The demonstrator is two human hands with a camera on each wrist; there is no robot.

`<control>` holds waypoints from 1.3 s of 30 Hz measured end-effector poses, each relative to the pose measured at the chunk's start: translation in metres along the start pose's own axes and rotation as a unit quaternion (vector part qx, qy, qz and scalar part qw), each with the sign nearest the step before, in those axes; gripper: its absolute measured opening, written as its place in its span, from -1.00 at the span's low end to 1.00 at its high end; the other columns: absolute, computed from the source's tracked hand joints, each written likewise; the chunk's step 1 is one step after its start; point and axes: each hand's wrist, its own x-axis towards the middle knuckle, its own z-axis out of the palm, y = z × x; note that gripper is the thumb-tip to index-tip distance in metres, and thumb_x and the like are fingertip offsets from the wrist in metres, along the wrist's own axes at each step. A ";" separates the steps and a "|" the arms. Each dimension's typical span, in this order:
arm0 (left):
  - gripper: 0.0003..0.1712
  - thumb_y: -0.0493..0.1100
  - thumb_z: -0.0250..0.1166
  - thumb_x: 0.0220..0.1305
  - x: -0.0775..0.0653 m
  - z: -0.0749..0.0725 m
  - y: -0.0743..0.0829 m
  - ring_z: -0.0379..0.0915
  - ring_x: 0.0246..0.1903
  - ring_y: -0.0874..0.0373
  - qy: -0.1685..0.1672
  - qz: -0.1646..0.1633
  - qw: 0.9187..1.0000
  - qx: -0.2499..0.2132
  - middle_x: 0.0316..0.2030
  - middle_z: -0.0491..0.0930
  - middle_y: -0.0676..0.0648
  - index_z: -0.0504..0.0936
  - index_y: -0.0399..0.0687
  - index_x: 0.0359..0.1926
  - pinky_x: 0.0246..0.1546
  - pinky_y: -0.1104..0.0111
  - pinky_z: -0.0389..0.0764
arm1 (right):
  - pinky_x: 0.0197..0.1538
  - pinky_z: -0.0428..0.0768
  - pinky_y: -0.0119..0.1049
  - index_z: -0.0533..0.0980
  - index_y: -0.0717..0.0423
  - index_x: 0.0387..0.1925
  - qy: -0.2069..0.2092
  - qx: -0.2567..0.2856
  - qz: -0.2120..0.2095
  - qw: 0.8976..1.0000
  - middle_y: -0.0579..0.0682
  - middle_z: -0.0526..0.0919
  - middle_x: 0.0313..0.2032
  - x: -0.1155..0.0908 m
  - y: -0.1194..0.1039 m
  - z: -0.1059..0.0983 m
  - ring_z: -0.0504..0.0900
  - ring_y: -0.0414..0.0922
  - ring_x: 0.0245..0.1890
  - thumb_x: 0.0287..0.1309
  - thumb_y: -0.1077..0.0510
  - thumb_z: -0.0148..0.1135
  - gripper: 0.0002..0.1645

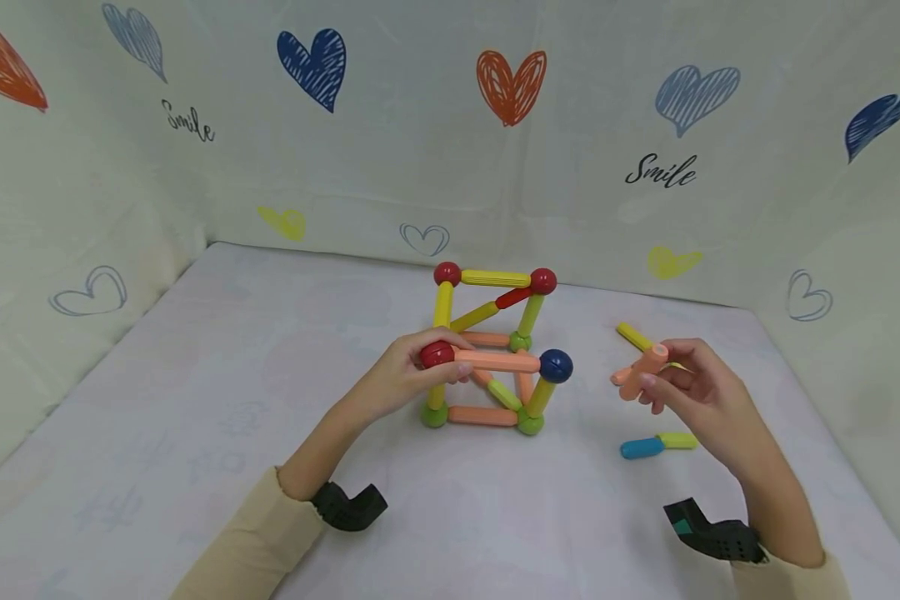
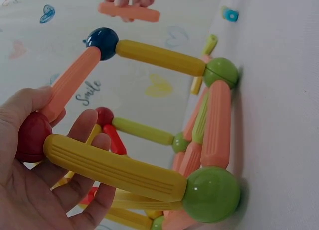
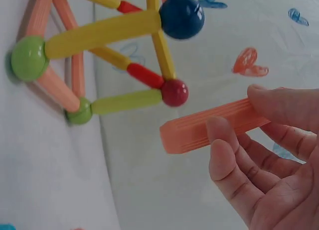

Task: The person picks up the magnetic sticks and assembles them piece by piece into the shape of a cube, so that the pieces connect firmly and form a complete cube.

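Note:
A box-like frame of toy building rods and balls stands mid-table. My left hand (image 1: 393, 377) grips its near left top corner, fingers around the red ball (image 2: 34, 135) and thumb on the end of an orange rod (image 1: 502, 362). That rod runs across to a blue ball (image 1: 557, 366). Green balls (image 1: 530, 420) form the base corners, and two red balls (image 1: 543, 281) top the far side. A yellow-and-red diagonal (image 1: 476, 317) crosses behind. To the right of the frame, my right hand (image 1: 701, 392) pinches a loose orange rod (image 3: 187, 130) in the air, apart from the frame.
On the table by my right hand lie a yellow rod (image 1: 633, 336), a blue rod (image 1: 642, 448) and a yellow-green rod (image 1: 677, 440) touching it. A cloth backdrop (image 1: 420, 167) with printed hearts rises behind the table.

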 end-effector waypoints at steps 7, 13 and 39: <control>-0.67 -0.20 0.22 0.23 0.000 0.000 0.001 0.50 -0.16 0.06 -0.007 0.005 1.000 -0.012 -0.11 0.55 -0.16 0.50 -0.11 0.03 -0.12 0.07 0.59 | -0.38 0.59 -0.46 0.28 0.19 -0.02 -0.023 0.163 -0.092 0.982 -0.09 0.61 -0.20 -0.004 -0.028 0.019 0.61 -0.19 -0.43 0.13 0.55 0.02 -0.59; -0.68 -0.19 0.23 0.23 -0.001 0.000 0.002 0.50 -0.18 0.07 -0.002 0.004 1.000 -0.008 -0.11 0.55 -0.14 0.51 -0.10 0.01 -0.13 0.12 0.60 | -0.34 0.62 -0.40 0.28 0.25 -0.05 -0.039 0.156 -0.093 0.983 -0.08 0.58 -0.22 -0.008 -0.046 0.047 0.64 -0.18 -0.43 0.10 0.53 0.08 -0.61; -0.69 -0.18 0.25 0.21 0.000 0.001 0.001 0.50 -0.20 0.05 -0.002 0.004 1.000 -0.001 -0.13 0.56 -0.13 0.52 -0.08 -0.01 -0.13 0.11 0.60 | -0.05 0.58 -0.40 0.42 0.17 0.05 -0.058 0.165 0.102 0.979 0.14 0.65 -0.10 -0.008 -0.021 0.149 0.66 -0.18 -0.12 0.17 0.15 0.20 -0.59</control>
